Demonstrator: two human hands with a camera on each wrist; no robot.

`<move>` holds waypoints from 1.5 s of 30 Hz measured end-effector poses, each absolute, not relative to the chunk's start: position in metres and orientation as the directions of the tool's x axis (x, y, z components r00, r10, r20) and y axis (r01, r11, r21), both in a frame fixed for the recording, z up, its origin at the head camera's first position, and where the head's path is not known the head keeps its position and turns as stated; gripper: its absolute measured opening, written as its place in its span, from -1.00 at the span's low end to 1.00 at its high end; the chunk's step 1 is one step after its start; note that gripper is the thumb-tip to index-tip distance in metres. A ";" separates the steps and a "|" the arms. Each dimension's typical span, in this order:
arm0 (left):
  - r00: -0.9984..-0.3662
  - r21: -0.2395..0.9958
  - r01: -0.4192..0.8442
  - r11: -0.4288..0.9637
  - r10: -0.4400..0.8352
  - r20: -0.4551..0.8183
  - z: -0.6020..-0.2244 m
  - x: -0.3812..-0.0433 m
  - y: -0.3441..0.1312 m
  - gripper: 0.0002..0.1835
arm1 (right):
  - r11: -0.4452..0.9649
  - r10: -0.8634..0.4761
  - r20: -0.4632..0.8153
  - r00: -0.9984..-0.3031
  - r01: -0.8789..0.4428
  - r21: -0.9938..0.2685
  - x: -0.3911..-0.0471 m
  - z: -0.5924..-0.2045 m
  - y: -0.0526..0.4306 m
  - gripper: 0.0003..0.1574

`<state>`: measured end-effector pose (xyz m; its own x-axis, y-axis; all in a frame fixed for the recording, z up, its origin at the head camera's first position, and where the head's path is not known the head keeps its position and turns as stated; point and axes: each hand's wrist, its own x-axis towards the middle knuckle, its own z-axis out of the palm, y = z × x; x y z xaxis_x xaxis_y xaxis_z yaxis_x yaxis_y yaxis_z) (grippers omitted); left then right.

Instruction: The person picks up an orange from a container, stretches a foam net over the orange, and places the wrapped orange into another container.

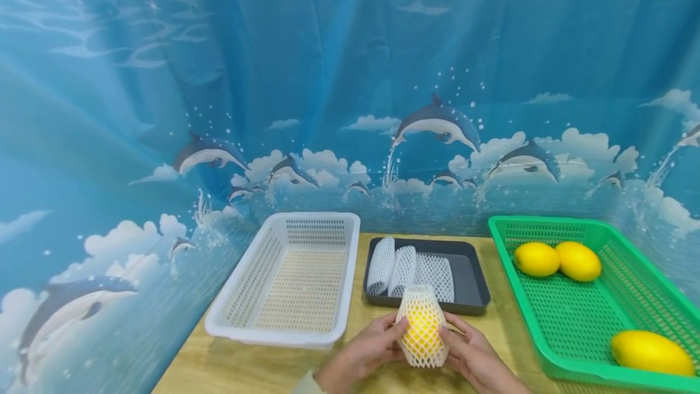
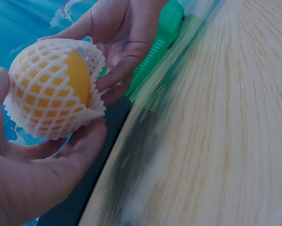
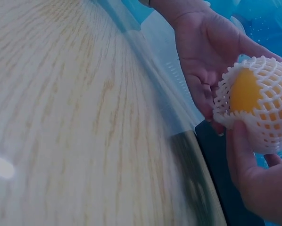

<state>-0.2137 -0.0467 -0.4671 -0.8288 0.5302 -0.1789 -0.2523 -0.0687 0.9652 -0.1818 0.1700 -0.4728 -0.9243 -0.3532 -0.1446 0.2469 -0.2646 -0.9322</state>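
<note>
Low over the table's near side, a yellow mango [image 1: 423, 324] sits inside a white foam net sleeve [image 1: 420, 294]. My left hand [image 1: 372, 345] grips it from the left, with the thumb on the near face of the net. From the opposite side my right hand [image 1: 474, 354] holds it, the thumb pressing the mesh. One end of the sleeve gapes in the left wrist view, and bare yellow skin [image 2: 78, 77] shows there. The right wrist view also shows the uncovered part of the mango [image 3: 244, 92] beside the net's rim.
Behind the hands, a dark grey tray [image 1: 467, 275] bears several foam net sleeves [image 1: 403, 269]. A white plastic basket [image 1: 344, 297] stands to the left. On the right, a green basket [image 1: 525, 303] contains three bare mangoes [image 1: 651, 351]. A dolphin-print curtain [image 1: 328, 108] hangs behind the wooden table [image 1: 191, 369].
</note>
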 end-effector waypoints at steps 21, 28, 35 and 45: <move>-0.883 0.989 -0.112 0.101 0.446 -0.146 -0.459 -0.211 -0.044 -0.45 | -0.318 -0.538 -0.083 -0.839 0.293 -0.902 -0.182 -0.475 0.173 -0.13; -0.899 0.971 -0.075 0.226 0.406 -0.164 -0.454 -0.205 -0.040 -0.40 | -0.365 -0.609 -0.072 -0.790 0.360 -0.859 -0.183 -0.481 0.173 -0.21; -0.897 0.958 -0.040 0.283 0.412 -0.159 -0.448 -0.202 -0.039 -0.32 | -0.399 -0.650 -0.053 -0.758 0.400 -0.825 -0.183 -0.483 0.175 -0.16; -0.881 0.973 -0.072 0.218 0.443 -0.164 -0.456 -0.206 -0.042 -0.43 | -0.351 -0.627 -0.048 -0.778 0.336 -0.874 -0.182 -0.483 0.179 -0.15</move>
